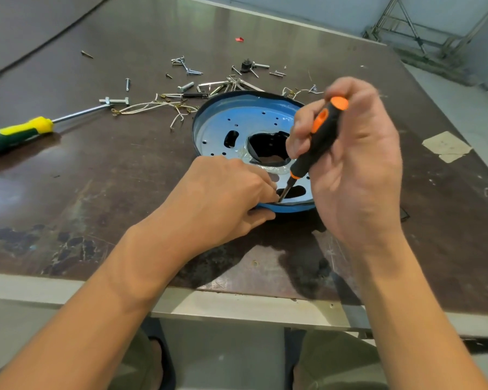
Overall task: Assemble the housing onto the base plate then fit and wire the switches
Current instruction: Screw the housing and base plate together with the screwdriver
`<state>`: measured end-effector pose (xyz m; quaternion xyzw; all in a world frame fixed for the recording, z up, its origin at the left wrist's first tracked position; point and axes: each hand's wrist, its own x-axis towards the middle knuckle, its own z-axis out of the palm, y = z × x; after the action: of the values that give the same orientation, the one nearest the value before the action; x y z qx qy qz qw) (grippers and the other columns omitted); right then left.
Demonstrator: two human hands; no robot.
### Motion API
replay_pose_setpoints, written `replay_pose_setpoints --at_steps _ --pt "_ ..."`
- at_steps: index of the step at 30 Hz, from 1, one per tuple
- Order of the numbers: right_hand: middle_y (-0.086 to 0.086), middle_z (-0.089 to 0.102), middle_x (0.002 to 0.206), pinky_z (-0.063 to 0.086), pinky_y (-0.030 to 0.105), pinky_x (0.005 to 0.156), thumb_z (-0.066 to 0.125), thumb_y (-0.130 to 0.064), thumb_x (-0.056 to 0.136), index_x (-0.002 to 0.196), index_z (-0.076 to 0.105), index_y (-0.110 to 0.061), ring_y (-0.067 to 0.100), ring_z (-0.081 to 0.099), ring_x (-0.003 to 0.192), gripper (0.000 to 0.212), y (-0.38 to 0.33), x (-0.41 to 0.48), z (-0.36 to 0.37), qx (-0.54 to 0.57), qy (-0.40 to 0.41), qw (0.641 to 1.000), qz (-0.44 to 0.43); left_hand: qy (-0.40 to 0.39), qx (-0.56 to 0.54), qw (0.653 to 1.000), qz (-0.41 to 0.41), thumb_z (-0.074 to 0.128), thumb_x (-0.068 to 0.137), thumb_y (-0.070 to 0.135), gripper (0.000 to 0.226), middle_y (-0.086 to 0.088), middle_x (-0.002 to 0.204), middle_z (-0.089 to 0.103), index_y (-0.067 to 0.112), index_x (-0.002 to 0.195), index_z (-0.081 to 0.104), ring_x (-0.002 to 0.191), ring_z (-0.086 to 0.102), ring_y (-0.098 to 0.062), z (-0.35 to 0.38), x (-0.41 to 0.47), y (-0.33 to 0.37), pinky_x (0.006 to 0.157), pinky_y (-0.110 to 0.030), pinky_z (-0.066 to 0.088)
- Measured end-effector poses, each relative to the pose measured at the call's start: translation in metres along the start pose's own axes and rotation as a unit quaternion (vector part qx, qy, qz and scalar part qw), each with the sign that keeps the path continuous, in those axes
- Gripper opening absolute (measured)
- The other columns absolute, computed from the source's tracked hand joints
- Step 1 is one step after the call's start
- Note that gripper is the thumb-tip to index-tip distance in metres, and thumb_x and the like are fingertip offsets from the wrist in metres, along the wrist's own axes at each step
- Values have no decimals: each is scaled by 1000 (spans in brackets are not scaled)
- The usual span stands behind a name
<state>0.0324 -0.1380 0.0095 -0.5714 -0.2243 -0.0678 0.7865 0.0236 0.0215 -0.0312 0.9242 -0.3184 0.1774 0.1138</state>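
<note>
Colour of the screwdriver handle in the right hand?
Black with orange cap and collar: screwdriver in the right hand, head view.

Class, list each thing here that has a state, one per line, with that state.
right hand: grips orange-black screwdriver
orange-black screwdriver: tilted, tip at near rim of blue plate
left hand: pinches that rim
blue plate: flat on table
yellow-green screwdriver: lying unused
screws: scattered loose

The right hand (358,170) grips a black-and-orange screwdriver (319,139), tip at the near rim of a round blue metal plate (237,119); the left hand (223,198) pinches that rim.
</note>
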Motion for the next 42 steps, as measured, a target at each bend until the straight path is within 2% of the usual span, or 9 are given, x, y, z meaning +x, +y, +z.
replay_pose_setpoints --at_steps 4,8,13,19,25,28,31,36,42 --pt "10 63 97 49 38 80 45 -12 104 111 58 -3 25 57 91 17 -2 -1 -2 -7 -19 1000 5 -5 5 1000 4 69 83 45 18 19 107 72 36 97 76 90 71 -13 1 0 -1 57 -27 51" --pt "7 66 86 50 35 69 67 -9 92 99 51 -13 26 61 74 18 -1 1 -1 -54 17 998 -30 -7 5 1000 -1 74 79 45 16 21 107 72 37 93 77 85 71 -11 0 0 0 52 -21 38" --pt "10 63 91 47 35 78 35 -21 106 115 57 -5 22 55 85 29 -5 2 -6 30 -9 999 29 -19 -6 1000 -8 74 79 45 13 22 107 72 36 87 77 86 71 -8 -1 0 1 51 -22 41" --pt "10 70 86 54 41 79 66 -7 92 96 53 -12 25 67 79 15 -5 4 -4 -48 24 998 -28 -20 1 1000 -8 73 81 45 16 23 109 71 38 95 77 88 71 -9 -2 0 1 52 -21 39" --pt "9 64 89 49 35 77 33 -20 107 113 59 -3 21 58 86 32 -4 5 -3 23 -10 999 38 -23 -8 1000 -17 73 81 43 13 22 108 71 35 89 77 89 71 -11 -1 0 1 52 -24 44" --pt "9 67 94 53 38 79 55 -9 99 104 61 -7 24 62 89 8 -2 3 3 -41 -21 999 1 -21 -2 1000 -18 70 82 45 15 24 109 70 36 93 76 88 71 -11 -1 0 1 51 -22 34" --pt "13 65 85 53 34 72 67 -10 89 96 53 -13 24 64 76 16 0 3 5 -56 19 998 -29 -18 -2 1000 -18 73 81 45 16 22 108 71 36 93 77 87 72 -10 -2 0 2 51 -20 30" --pt "7 65 86 49 30 74 37 -23 106 114 57 -6 21 58 79 28 0 4 -1 -6 -11 1000 10 -23 -11 1000 -16 73 81 44 18 22 110 71 37 97 78 92 71 -9 -3 0 2 53 -20 33" --pt "7 68 85 53 34 74 72 -13 89 96 53 -16 24 66 76 20 2 4 -1 -67 28 997 -34 -32 6 999 -10 67 86 47 20 22 109 71 38 101 76 92 70 -8 -2 1 1 54 -22 46"
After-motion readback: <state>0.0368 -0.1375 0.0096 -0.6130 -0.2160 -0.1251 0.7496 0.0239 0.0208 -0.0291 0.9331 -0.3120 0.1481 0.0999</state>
